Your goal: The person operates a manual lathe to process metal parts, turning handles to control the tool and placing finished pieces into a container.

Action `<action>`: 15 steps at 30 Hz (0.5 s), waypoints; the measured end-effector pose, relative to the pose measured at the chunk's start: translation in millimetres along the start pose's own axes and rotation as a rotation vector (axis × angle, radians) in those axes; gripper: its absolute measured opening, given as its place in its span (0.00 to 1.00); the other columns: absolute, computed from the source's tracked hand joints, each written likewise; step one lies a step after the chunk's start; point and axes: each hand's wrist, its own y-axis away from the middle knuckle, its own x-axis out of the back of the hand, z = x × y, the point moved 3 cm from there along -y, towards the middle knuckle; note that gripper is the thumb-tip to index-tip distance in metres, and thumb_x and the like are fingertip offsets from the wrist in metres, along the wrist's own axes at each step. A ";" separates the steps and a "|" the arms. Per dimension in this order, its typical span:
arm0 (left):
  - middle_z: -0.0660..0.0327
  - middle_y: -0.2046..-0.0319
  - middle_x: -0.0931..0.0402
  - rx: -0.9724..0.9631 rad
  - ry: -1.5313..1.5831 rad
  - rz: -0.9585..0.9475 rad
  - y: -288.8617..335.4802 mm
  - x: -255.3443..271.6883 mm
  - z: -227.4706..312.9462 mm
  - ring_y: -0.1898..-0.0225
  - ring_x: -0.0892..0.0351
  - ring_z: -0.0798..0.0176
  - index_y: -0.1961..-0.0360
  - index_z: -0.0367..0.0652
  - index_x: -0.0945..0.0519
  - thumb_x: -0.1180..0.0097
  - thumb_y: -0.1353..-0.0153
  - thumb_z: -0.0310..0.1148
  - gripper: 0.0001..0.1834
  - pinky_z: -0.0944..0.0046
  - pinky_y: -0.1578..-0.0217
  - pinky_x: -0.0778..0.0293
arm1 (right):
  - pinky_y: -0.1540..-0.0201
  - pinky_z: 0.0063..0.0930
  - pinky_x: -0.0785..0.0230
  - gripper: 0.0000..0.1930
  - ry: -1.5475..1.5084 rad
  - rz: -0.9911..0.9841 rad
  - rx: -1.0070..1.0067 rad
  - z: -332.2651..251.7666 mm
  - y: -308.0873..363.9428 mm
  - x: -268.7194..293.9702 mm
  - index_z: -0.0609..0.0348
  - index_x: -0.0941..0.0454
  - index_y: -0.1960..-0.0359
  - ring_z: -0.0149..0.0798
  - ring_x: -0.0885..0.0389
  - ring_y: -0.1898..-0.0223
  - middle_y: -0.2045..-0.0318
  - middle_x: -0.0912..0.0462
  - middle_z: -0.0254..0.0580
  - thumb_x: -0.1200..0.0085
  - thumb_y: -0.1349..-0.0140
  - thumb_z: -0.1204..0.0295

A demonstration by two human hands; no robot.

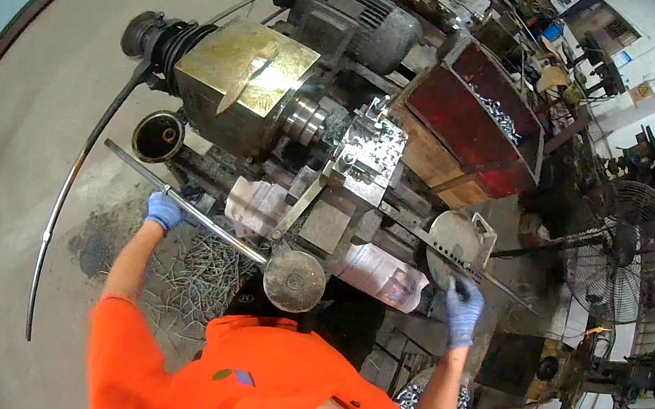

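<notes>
My left hand (164, 212), in a blue glove, is closed on a long metal bar (208, 221) near its far left end. The bar slants down to a round metal disc (294, 280) in front of me. My right hand (462, 314), gloved too, is at the near edge of a larger round plate (454, 236). Its fingers bend together beside a bar with a row of holes (445, 252); what they hold, if anything, is too small to make out. Between my hands stands a machine with a shiny spindle (304, 120) and a metal tool block (368, 155).
A dark motor (356, 23) and a red bin with small metal parts (481, 117) stand behind the machine. Thin metal scraps (197, 282) lie on the floor at left. A fan (619, 249) stands at right. A long curved rod (76, 180) hangs out at far left.
</notes>
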 end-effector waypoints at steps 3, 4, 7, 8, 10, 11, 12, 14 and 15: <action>0.54 0.65 0.21 0.215 0.213 0.190 21.6 -12.4 30.5 0.61 0.22 0.55 0.70 0.48 0.19 0.51 0.48 0.42 0.13 0.55 0.64 0.27 | 0.66 0.20 0.30 0.07 -0.074 -0.071 0.162 -61.0 2.9 -39.7 0.65 0.20 0.69 0.24 0.24 0.71 0.73 0.18 0.38 0.40 0.48 0.76; 0.54 0.65 0.21 0.261 0.237 0.237 19.2 -59.6 26.9 0.61 0.22 0.55 0.70 0.48 0.19 0.51 0.48 0.42 0.13 0.56 0.64 0.27 | 0.64 0.21 0.30 0.08 -0.179 -0.177 0.114 -80.4 -1.9 -58.2 0.64 0.20 0.68 0.27 0.23 0.70 0.72 0.18 0.40 0.40 0.49 0.74; 0.55 0.68 0.20 -0.002 0.085 -0.003 16.1 -13.5 33.0 0.65 0.20 0.54 0.70 0.49 0.18 0.51 0.48 0.42 0.13 0.56 0.68 0.26 | 0.64 0.21 0.30 0.08 -0.328 -0.331 0.033 -154.7 -9.2 -79.5 0.64 0.21 0.68 0.27 0.22 0.71 0.73 0.18 0.39 0.40 0.49 0.73; 0.56 0.69 0.20 -0.069 0.029 0.006 11.7 -13.8 14.6 0.67 0.20 0.54 0.70 0.49 0.18 0.50 0.48 0.43 0.13 0.56 0.68 0.25 | 0.64 0.20 0.30 0.08 -0.355 -0.374 0.041 -165.8 -13.1 -90.1 0.65 0.21 0.68 0.25 0.24 0.71 0.74 0.19 0.36 0.40 0.48 0.74; 0.55 0.70 0.20 -0.133 -0.010 -0.001 3.3 -20.6 -0.5 0.68 0.20 0.54 0.71 0.49 0.17 0.48 0.50 0.47 0.15 0.56 0.68 0.25 | 0.65 0.18 0.32 0.06 -0.390 -0.449 0.043 -175.8 -17.5 -107.1 0.65 0.21 0.69 0.21 0.28 0.71 0.75 0.21 0.31 0.41 0.47 0.75; 0.54 0.70 0.20 -0.083 0.049 0.012 4.0 -21.7 0.5 0.67 0.20 0.53 0.71 0.49 0.18 0.47 0.51 0.48 0.16 0.56 0.68 0.25 | 0.65 0.18 0.33 0.06 -0.444 -0.468 0.036 -180.0 -19.2 -112.5 0.65 0.21 0.69 0.21 0.29 0.71 0.75 0.21 0.30 0.42 0.47 0.75; 0.54 0.70 0.20 -0.033 0.108 0.025 6.4 -24.2 4.1 0.67 0.20 0.53 0.71 0.48 0.18 0.46 0.52 0.49 0.17 0.56 0.67 0.25 | 0.65 0.17 0.33 0.06 -0.498 -0.488 0.028 -183.6 -20.8 -117.0 0.65 0.21 0.69 0.20 0.29 0.71 0.75 0.22 0.29 0.42 0.46 0.75; 0.53 0.69 0.20 0.056 0.193 0.013 10.4 -22.2 5.3 0.66 0.20 0.52 0.69 0.48 0.18 0.46 0.53 0.51 0.19 0.55 0.65 0.25 | 0.66 0.17 0.33 0.07 -0.482 -0.530 0.002 -178.7 -22.6 -130.1 0.65 0.21 0.69 0.20 0.30 0.71 0.75 0.22 0.28 0.42 0.46 0.73; 0.53 0.68 0.21 0.092 0.224 -0.010 10.6 -22.4 7.0 0.65 0.20 0.51 0.67 0.48 0.19 0.46 0.53 0.52 0.20 0.55 0.64 0.25 | 0.66 0.17 0.33 0.07 -0.468 -0.534 0.030 -180.1 -23.7 -136.0 0.65 0.21 0.68 0.20 0.30 0.71 0.75 0.22 0.29 0.42 0.46 0.73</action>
